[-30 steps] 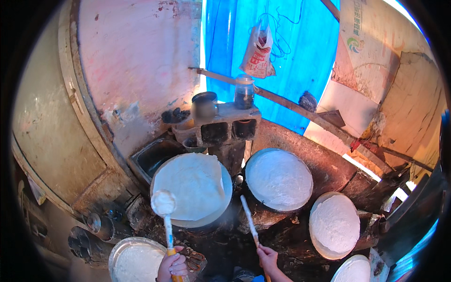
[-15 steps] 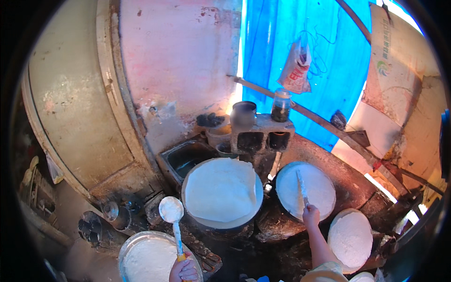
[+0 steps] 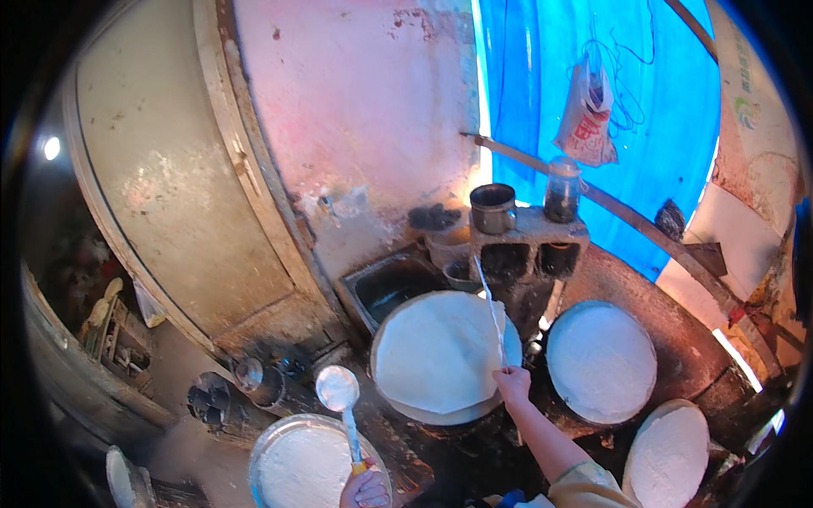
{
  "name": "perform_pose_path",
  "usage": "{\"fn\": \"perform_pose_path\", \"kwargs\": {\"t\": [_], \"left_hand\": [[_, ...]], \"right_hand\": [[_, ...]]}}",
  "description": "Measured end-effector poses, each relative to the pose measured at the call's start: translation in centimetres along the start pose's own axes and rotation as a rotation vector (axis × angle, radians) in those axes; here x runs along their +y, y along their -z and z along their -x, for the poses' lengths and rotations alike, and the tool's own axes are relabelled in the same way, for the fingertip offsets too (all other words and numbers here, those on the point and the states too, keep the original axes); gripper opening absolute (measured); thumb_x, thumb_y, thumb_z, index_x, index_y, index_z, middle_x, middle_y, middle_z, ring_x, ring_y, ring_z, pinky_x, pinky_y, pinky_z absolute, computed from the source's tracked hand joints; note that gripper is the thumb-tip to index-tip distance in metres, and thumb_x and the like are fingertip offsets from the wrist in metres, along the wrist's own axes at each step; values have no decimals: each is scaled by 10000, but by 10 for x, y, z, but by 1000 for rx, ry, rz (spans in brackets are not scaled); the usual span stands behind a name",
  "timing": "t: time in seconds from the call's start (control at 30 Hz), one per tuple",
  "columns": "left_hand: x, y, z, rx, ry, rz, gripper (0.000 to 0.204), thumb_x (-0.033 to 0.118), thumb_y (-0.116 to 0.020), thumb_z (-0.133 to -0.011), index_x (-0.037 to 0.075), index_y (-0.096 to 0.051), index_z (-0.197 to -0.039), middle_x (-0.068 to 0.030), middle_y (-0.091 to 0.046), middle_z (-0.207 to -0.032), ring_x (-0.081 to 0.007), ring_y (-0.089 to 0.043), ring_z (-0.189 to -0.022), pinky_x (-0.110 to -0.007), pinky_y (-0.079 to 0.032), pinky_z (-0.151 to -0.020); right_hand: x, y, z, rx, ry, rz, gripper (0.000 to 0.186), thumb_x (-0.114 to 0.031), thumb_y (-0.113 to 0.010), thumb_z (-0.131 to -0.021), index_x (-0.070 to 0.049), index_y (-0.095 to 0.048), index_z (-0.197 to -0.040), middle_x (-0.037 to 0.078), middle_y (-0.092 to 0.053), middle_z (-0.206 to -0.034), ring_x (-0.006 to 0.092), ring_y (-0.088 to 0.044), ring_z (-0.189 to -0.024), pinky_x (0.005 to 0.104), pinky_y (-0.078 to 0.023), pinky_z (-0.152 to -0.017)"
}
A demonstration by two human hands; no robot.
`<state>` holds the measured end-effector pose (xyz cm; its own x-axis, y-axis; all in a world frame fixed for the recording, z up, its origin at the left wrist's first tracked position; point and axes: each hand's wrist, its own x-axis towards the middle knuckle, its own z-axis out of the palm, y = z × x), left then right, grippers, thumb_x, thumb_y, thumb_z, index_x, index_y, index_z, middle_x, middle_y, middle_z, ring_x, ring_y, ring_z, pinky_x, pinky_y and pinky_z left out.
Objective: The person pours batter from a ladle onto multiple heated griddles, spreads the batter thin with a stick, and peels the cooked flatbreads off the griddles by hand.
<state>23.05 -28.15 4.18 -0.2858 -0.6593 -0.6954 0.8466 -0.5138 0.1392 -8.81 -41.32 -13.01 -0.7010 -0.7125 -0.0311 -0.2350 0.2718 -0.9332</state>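
My left hand is closed around the yellow-ended handle of a ladle. The ladle's bowl and shaft are coated in white, and it hangs above the far edge of a metal basin of white batter. My right hand grips a long, thin spatula, smeared white. It slants up over the right side of the middle round griddle, where a pale thin sheet lies. Whether the blade touches the sheet, I cannot tell. To the right stands another round griddle covered in white.
A round white-topped thing leans near my right forearm. Behind the griddles are a concrete block with a metal mug and a jar, and a dark square basin. Sooty cylinders lie at left.
My right hand has moved left with the spatula, from the right griddle to the right side of the middle one. My left hand still holds the ladle by the basin. The view has shifted.
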Motion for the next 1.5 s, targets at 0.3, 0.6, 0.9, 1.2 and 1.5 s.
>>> {"fn": "perform_pose_path", "kwargs": {"t": [0.3,0.6,0.9,1.2,1.5], "left_hand": [[11,10,-4,-2,23,-96,311,163,-328,-958,108,-423,-667,57,-304,-482,-38,-330,-371,-161,-273,-340],[37,64,-69,-516,689,-252,253,63,-378,-908,65,-454,-1149,9,-344,-584,-34,-330,-411,-170,-313,-400],[-24,70,-80,-469,1208,-315,171,111,-355,-935,44,-437,-1070,6,-335,-574,-55,-336,-417,-172,-335,-407],[-134,66,30,-378,1279,-659,192,97,-334,-937,5,-465,-1044,9,-316,-565,-43,-333,-405,-166,-337,-384],[-246,131,124,-280,1787,-628,297,169,-295,-963,-28,-439,-1133,-14,-336,-573,-69,-358,-403,-214,-360,-411]], "right_hand": [[-68,43,51,20,-54,-501,110,-99,-615,-713,-37,-543,-657,-14,-442,-499,77,-369,-352,225,-261,-335],[-63,150,211,395,-208,-483,71,-75,-589,-720,-30,-569,-669,-13,-467,-524,52,-394,-403,202,-286,-371],[-54,215,352,728,-165,-21,98,-85,-590,-764,10,-609,-751,68,-560,-609,114,-500,-579,274,-415,-547],[-19,301,546,994,-365,67,140,-131,-649,-766,5,-614,-760,36,-523,-573,93,-466,-555,274,-384,-509],[0,304,967,1996,-302,-2,165,36,-574,-769,-59,-558,-635,-31,-538,-625,33,-463,-541,204,-384,-483]]}}
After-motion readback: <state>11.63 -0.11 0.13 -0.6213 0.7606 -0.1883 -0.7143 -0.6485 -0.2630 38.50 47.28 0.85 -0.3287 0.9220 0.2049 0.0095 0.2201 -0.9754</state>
